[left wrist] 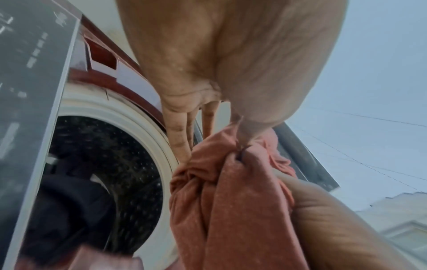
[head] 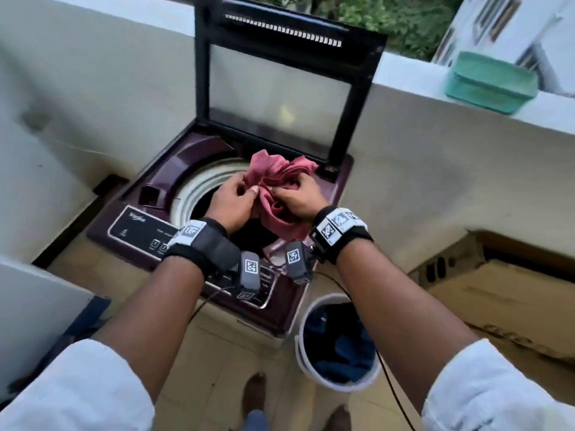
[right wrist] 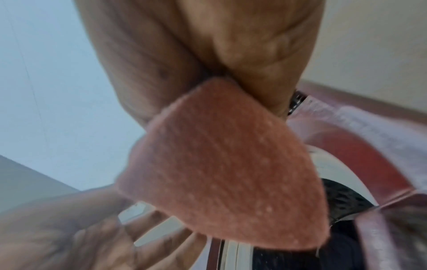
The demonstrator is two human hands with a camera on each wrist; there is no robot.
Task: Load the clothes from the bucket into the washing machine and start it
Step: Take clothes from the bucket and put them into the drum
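So both hands are bunched into a pink-red cloth (head: 281, 188), holding it right above the open drum (head: 199, 194) of the top-loading washing machine (head: 130, 219). The left hand (head: 231, 202) is on the left side of the bundle, thumb pinching fabric against its fingers; from the left wrist view a couple of its fingers (left wrist: 177, 131) run fairly straight down along the cloth (left wrist: 228, 191) while the thumb side nips a fold. The right hand (head: 298, 197) grips the right side, fingers curled into the folds, and in the right wrist view a flap of the cloth (right wrist: 221, 164) sticks out from the closed fist, pretty blurry though. The cloth hangs between the two hands, its lower part dangling down toward the drum's mouth, upper part ruffled up toward the raised lid (head: 280, 88).

Inside the drum (left wrist: 104, 164) there's already something dark sitting low, can't tell what exactly.

The white bucket (head: 337, 343) is on the floor just beside the machine's front right corner, under the right forearm, with dark blue clothes (head: 339, 346) in it. A teal tub (head: 491, 82) sits upside down on the ledge off to the right, well apart from everything. Cardboard box (head: 497, 293) on the floor to the right too.
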